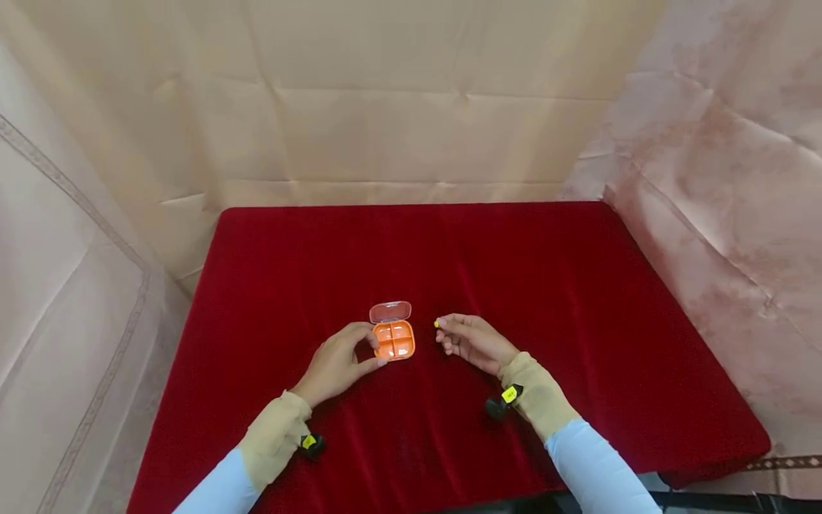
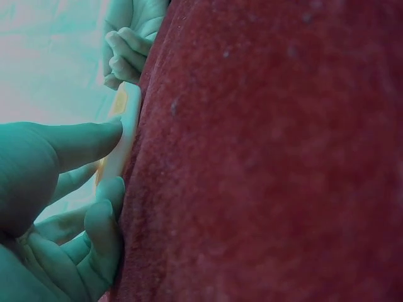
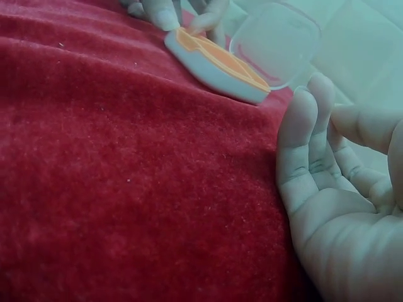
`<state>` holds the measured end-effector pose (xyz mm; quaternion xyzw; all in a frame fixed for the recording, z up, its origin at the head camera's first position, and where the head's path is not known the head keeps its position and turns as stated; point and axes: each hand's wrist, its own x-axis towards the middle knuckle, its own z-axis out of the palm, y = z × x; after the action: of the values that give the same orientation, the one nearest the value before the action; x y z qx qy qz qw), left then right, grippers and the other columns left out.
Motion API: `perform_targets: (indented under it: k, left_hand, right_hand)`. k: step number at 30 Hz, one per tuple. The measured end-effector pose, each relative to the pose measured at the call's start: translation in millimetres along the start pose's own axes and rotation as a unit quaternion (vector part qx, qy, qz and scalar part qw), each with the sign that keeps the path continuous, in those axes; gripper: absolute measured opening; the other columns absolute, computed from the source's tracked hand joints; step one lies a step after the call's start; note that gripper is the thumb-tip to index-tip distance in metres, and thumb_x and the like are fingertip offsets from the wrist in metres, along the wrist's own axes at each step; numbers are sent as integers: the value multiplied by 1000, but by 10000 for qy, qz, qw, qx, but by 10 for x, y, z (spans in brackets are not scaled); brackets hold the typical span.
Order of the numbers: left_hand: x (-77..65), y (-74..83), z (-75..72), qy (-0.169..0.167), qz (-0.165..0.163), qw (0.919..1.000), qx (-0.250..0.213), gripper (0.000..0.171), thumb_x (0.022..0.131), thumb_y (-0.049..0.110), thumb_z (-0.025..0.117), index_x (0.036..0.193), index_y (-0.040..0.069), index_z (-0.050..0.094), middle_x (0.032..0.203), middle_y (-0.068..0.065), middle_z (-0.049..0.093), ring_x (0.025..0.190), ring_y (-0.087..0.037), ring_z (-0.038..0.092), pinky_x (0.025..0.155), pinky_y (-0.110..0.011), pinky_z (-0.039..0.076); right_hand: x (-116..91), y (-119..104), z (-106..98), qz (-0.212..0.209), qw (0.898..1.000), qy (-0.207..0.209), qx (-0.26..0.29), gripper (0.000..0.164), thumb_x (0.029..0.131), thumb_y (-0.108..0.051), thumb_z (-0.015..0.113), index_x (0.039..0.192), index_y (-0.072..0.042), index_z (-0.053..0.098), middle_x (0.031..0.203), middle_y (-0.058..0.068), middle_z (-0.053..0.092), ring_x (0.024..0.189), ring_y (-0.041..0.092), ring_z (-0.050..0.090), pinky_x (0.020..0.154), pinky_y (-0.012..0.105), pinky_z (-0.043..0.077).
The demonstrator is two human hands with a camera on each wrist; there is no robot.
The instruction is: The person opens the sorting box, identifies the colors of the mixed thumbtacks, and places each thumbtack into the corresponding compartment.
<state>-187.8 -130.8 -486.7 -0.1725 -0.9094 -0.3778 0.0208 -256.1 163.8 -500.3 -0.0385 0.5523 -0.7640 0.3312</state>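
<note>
The orange box (image 1: pixel 394 340) sits on the red-covered surface (image 1: pixel 526 278) between my hands, its clear lid (image 1: pixel 389 312) tipped back at the far side. I judge it light, stiff, smooth plastic, apt to slide on cloth, so the low side walls look the best hold; the thin lid seems the weaker part. My left hand (image 1: pixel 340 360) grips the box's left end, thumb at the near corner, fingers curled along the side. My right hand (image 1: pixel 475 339), well apart from it, is nearly closed at thumb and forefinger, pinching a tiny yellow piece (image 1: pixel 437 324), probably hard and easily dropped.
</note>
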Motion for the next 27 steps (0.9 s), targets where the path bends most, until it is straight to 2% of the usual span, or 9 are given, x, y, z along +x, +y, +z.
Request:
perform_targets:
  k: [4, 10, 16, 21, 27]
  left_hand:
    - [-5, 24, -62, -204, 81, 9997, -53, 25, 82, 33, 78, 96, 23, 59, 128, 4, 57, 64, -8, 51, 57, -25, 46]
    - [52, 53, -96, -508, 195, 9985, -47, 25, 84, 34, 77, 97, 23, 59, 128, 5, 55, 65, -7, 53, 59, -23, 47]
    - [64, 62, -91, -503, 152, 9986, -97, 24, 85, 34, 76, 98, 22, 59, 128, 4, 55, 65, -8, 54, 59, -25, 47]
    - [12, 74, -67, -582, 5, 9982, -163, 25, 85, 35, 75, 99, 23, 59, 128, 6, 55, 65, -9, 53, 60, -26, 47]
    - [-17, 91, -50, -583, 47, 9982, -162, 25, 85, 35, 75, 98, 23, 59, 128, 5, 55, 66, -9, 54, 61, -26, 47]
  right_hand:
    - [-69, 19, 44, 9, 9999, -36, 110, 14, 101, -14, 54, 106, -2, 59, 87, 5, 63, 69, 11, 55, 66, 26, 46]
    - [-185, 7, 82, -101, 9997, 144, 173, 13, 101, -13, 54, 104, -2, 59, 82, 4, 61, 65, 10, 54, 63, 24, 46]
    - [-200, -44, 139, -120, 9992, 358, -101, 17, 99, -16, 57, 106, -1, 60, 81, 2, 60, 63, 9, 53, 62, 24, 45]
    - [-225, -65, 162, 160, 9991, 377, 80, 21, 98, -17, 59, 108, 1, 60, 78, 2, 58, 60, 9, 51, 61, 25, 43]
    - [-261, -48, 191, 230, 9991, 251, 268, 20, 99, -16, 58, 109, 1, 59, 76, 2, 54, 57, 8, 47, 58, 24, 40]
